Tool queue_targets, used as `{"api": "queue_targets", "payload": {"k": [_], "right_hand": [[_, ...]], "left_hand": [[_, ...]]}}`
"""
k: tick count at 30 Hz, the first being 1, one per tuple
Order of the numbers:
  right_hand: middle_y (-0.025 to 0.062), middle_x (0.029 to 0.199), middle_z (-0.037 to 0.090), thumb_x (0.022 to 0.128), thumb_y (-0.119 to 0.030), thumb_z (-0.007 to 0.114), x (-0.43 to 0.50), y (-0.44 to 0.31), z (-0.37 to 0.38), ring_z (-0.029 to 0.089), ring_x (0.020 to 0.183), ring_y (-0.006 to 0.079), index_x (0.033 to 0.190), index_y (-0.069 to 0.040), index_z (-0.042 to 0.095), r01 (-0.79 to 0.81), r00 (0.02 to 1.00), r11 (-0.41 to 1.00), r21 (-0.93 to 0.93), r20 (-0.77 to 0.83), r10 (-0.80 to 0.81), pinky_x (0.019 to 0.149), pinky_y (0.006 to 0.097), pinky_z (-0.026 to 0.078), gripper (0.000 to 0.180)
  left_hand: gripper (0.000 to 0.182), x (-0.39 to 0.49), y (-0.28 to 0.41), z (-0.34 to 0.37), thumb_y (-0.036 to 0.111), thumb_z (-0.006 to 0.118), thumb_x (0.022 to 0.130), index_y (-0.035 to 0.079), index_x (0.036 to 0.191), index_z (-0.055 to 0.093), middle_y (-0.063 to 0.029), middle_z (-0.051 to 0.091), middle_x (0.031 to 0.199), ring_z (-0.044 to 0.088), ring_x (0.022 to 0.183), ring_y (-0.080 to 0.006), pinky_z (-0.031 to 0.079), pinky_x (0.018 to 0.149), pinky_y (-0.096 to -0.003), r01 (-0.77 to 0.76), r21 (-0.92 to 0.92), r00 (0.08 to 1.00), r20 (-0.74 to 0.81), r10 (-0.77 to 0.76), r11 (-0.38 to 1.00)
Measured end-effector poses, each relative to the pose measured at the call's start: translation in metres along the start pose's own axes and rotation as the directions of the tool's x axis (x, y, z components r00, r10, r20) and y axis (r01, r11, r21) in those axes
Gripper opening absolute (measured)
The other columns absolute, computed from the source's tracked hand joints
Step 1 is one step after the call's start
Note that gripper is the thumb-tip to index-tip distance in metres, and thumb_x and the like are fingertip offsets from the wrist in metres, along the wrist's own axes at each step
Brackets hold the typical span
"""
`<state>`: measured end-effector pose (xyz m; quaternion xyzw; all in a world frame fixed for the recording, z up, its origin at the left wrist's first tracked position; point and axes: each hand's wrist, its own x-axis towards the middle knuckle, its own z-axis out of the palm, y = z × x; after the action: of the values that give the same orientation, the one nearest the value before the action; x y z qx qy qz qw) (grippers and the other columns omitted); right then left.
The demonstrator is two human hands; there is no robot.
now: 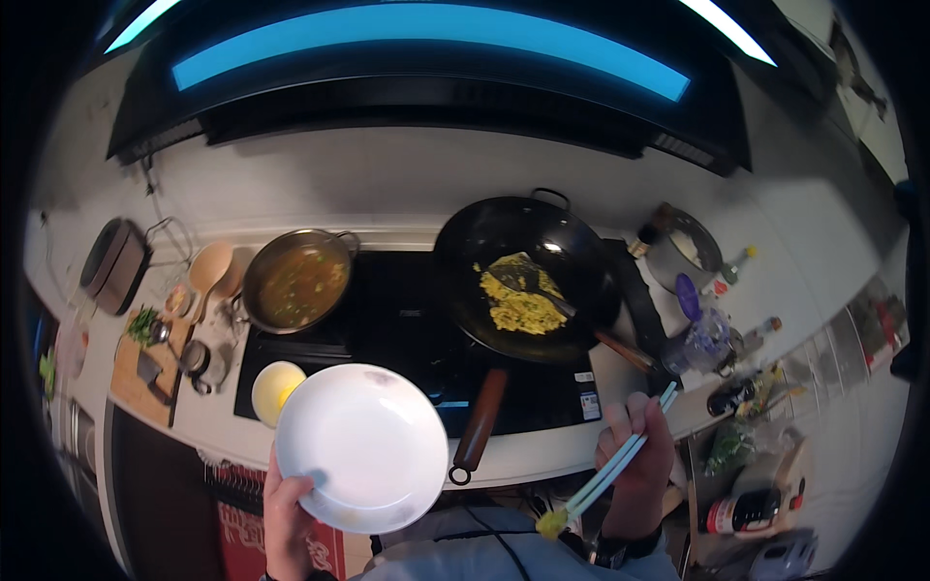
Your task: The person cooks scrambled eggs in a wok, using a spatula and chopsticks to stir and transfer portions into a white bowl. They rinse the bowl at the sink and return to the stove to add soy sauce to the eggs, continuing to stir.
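Observation:
My left hand (pixel 287 508) grips a shallow white plate (pixel 363 443) by its near-left rim; the plate's face shows some faint marks. A pair of pale blue-green chopsticks (pixel 607 468) is in my right hand (pixel 636 450), and a small yellowish-green piece of food (pixel 552 523) is at their lower tips. Beyond the hands, a black wok (pixel 465 240) holds yellow scrambled egg with green bits (pixel 527 312). A wooden-handled metal spatula (pixel 559 301) lies in the egg. Partly behind the plate is a small bowl (pixel 267 388) with yellow inside.
The wok's wooden handle (pixel 483 414) points towards me over the counter edge. A metal pan of soup (pixel 298 283) stands left on the black cooktop (pixel 399 341). Further left are a cutting board (pixel 131 388) with a knife and a wooden ladle (pixel 211 269). Pots and bottles stand right.

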<state>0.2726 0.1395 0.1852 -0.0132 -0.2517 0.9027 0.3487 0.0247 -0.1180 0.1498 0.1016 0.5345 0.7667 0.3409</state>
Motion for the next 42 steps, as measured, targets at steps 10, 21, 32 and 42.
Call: {"api": "queue_targets", "payload": {"k": [10,21,32,42], "right_hand": [[0.0137,0.074,0.053,0.095,-0.028,0.051,-0.081,-0.004,0.028,0.060,0.055,0.0260,0.078,-0.002,0.050,0.260,0.966,0.964,0.050,-0.025,-0.259,0.051,0.0343,0.054,0.031],[0.0132,0.072,0.051,0.093,-0.033,0.052,-0.199,-0.088,0.003,0.059,0.054,0.0252,0.071,-0.004,0.049,0.279,0.960,0.949,0.145,-0.070,-0.271,0.051,0.0345,0.056,0.037],[0.0081,0.061,0.046,0.101,-0.038,0.030,-0.291,-0.167,-0.118,0.049,0.057,0.0214,0.061,-0.006,0.042,0.192,0.639,0.729,-0.657,-0.481,-0.601,0.059,0.0344,0.049,0.052],[0.0215,0.099,0.054,0.087,-0.011,0.052,-0.239,-0.122,-0.237,0.057,0.089,0.0383,0.122,-0.003,0.052,-0.569,0.803,-0.353,-0.743,-0.409,-0.434,0.078,0.0428,0.047,0.036]], "left_hand": [[0.073,-0.010,0.017,0.028,0.016,0.050,0.063,-0.006,0.131,0.038,-0.0201,0.054,0.114,0.058,0.097,-0.0269,0.048,0.079,-0.0304,-0.006,0.135,0.997,0.083,-0.005,0.991],[0.074,-0.087,-0.072,0.133,0.010,0.055,0.066,-0.004,0.136,0.033,-0.0199,0.054,0.110,0.061,0.083,-0.0210,0.051,0.058,-0.0247,0.303,0.190,0.928,0.167,-0.334,0.934],[0.048,-0.009,-0.269,0.240,0.001,0.043,0.080,0.000,0.124,0.024,-0.0216,0.047,0.105,0.059,0.063,-0.0262,0.052,0.049,-0.0317,0.300,0.309,0.822,0.396,-0.409,0.902],[0.042,0.054,-0.308,0.249,0.000,0.042,0.084,0.001,0.123,0.027,-0.0206,0.051,0.108,0.063,0.065,-0.0250,0.056,0.050,-0.0279,0.316,0.369,0.860,0.277,-0.428,0.874]]}}
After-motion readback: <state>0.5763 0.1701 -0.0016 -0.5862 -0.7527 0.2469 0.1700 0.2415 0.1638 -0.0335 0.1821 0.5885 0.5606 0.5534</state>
